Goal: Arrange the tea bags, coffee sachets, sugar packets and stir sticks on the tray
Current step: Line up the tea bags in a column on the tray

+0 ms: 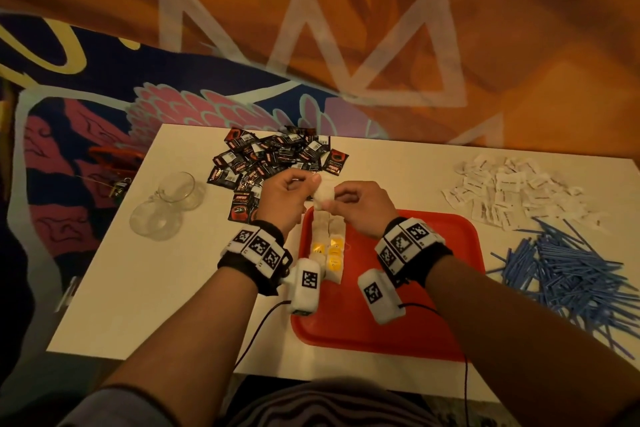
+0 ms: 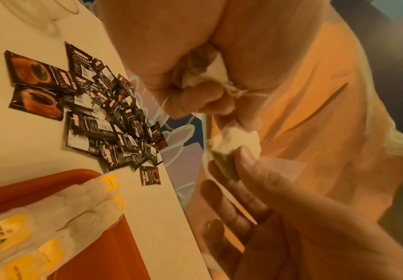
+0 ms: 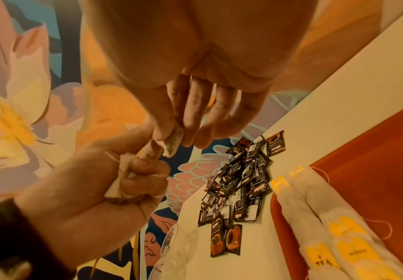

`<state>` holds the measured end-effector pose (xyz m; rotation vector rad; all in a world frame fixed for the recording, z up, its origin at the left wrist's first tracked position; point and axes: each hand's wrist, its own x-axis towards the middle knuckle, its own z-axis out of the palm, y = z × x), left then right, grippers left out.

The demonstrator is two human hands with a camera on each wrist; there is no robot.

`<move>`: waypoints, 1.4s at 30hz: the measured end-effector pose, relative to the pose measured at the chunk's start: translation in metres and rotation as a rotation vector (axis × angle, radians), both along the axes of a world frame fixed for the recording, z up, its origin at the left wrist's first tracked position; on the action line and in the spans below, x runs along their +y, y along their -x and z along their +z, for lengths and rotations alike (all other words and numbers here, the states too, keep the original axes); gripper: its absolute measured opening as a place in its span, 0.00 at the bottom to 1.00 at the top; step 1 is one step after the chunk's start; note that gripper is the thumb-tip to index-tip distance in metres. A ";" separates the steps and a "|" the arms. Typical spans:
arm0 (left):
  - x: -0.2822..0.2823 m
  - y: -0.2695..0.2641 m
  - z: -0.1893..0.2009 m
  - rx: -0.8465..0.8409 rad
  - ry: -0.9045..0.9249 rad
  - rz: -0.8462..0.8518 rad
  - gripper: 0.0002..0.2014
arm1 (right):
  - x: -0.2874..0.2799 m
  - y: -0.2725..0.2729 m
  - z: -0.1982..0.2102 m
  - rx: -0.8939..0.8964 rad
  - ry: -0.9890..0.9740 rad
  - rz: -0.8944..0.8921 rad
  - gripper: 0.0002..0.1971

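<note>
Both wrists sit closest to us, strapped with black bands carrying white marker blocks, over the red tray [image 1: 446,288]. Above its far edge we hold a clump of tea bags [image 1: 321,196] in mid-air: our left hand [image 1: 289,198] is curled tight round the bunch and its tangled strings, while our right hand [image 1: 360,208] pinches one bag [image 3: 173,141] between thumb and forefinger, other fingers loosely spread.

To do this step well, we should tease that bag free slowly, pulling along its string, not across it, since thin filter paper probably tears under a jerk. Then lay it flat beside the two rows [image 1: 327,246] already lined up at the tray's left side, yellow tags facing up.

The bags are soft, crumpled, off-white and pillowy; their strings are fine and seem knotted together, though the wrist views are too blurred to be sure. Coffee sachets [image 1: 277,158] are glossy black foil, flat and slippery, heaped on the white table [image 1: 138,288] beyond the tray. Sugar packets [image 1: 516,192] are matt white paper, scattered at far right. Stir sticks [image 1: 575,270] are thin, stiff, blue and piled crisscross, likely to roll. Two clear cups [image 1: 166,204] lie on the table at the left
</note>
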<state>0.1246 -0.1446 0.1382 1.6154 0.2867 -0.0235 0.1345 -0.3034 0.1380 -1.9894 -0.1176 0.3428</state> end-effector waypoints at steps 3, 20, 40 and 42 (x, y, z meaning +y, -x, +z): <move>0.000 0.001 -0.013 0.016 -0.038 0.037 0.05 | 0.002 0.001 -0.005 0.065 0.016 0.003 0.07; 0.064 0.051 -0.101 0.514 -0.063 -0.015 0.07 | 0.032 0.074 -0.128 0.564 0.411 -0.115 0.16; 0.087 0.082 -0.125 0.598 0.005 -0.015 0.07 | 0.048 0.099 -0.158 0.442 0.485 -0.286 0.03; 0.083 0.079 -0.123 0.610 0.020 -0.015 0.09 | 0.046 0.099 -0.156 0.455 0.456 -0.295 0.03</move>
